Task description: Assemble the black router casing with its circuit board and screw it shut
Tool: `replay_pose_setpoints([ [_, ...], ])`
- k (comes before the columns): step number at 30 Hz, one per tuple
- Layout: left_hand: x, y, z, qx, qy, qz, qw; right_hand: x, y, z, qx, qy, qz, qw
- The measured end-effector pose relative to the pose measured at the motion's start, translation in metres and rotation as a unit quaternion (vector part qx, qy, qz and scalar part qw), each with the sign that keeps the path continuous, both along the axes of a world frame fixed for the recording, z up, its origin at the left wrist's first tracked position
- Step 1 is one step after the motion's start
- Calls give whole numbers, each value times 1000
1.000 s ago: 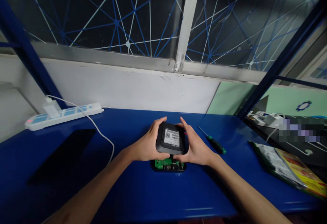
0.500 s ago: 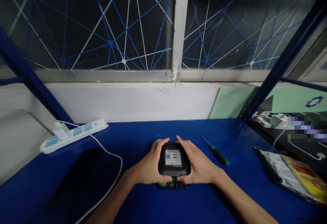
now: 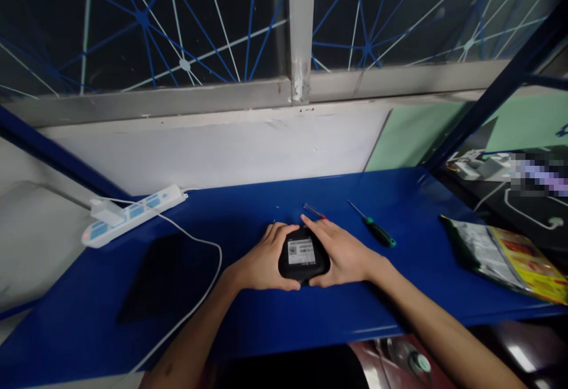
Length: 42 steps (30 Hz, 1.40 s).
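Observation:
A small black electronic device housing (image 3: 304, 267) with a white printed label (image 3: 300, 251) lies on the blue table between my hands. My left hand (image 3: 270, 261) wraps its left side, thumb at the near edge and fingers at the far edge. On the right side, my right hand (image 3: 339, 254) grips it the same way. Just beyond my right fingers lies a thin clear tool with a red part (image 3: 314, 210), partly hidden. A screwdriver with a green and black handle (image 3: 379, 232) rests to the right, its tip pointing away.
A white power strip (image 3: 135, 214) with a plug stands at the back left, its white cable (image 3: 195, 238) running toward me. A dark flat object (image 3: 153, 276) lies at left. On the right is a colourful packet (image 3: 506, 256). A green-capped bottle (image 3: 419, 362) shows below the table edge.
The view has tilted down, showing the table's near edge. The black housing sits lower; the green circuit board under its near edge is no longer visible. Both hands keep their grip.

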<state>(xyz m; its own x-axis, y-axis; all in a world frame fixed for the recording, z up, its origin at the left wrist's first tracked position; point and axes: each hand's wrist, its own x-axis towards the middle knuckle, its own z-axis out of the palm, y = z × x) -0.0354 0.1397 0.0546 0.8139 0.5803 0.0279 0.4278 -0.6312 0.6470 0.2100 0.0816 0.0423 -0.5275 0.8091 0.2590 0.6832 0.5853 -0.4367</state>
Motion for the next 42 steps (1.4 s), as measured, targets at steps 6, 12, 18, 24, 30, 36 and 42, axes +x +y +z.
replay_pose_setpoints([
  [6,1,-1,-1,14,21,-10,1000,2,-2,5,-19,-17,-2,1000],
  [12,3,-4,0,60,23,-10,998,4,-6,5,-19,-26,-1,999],
  [18,3,-6,3,82,39,-20,996,2,-9,5,-32,-35,-13,999],
  [24,2,-6,3,86,49,-9,995,3,-7,2,-18,-23,-2,1000],
  [30,-4,-12,-4,96,43,0,994,2,-8,1,-19,-33,3,999],
  [36,-12,-18,-19,99,12,16,995,3,-9,-2,-26,-20,6,999],
  [42,-16,-32,-35,83,-34,44,995,3,-9,0,-36,-33,8,999],
])
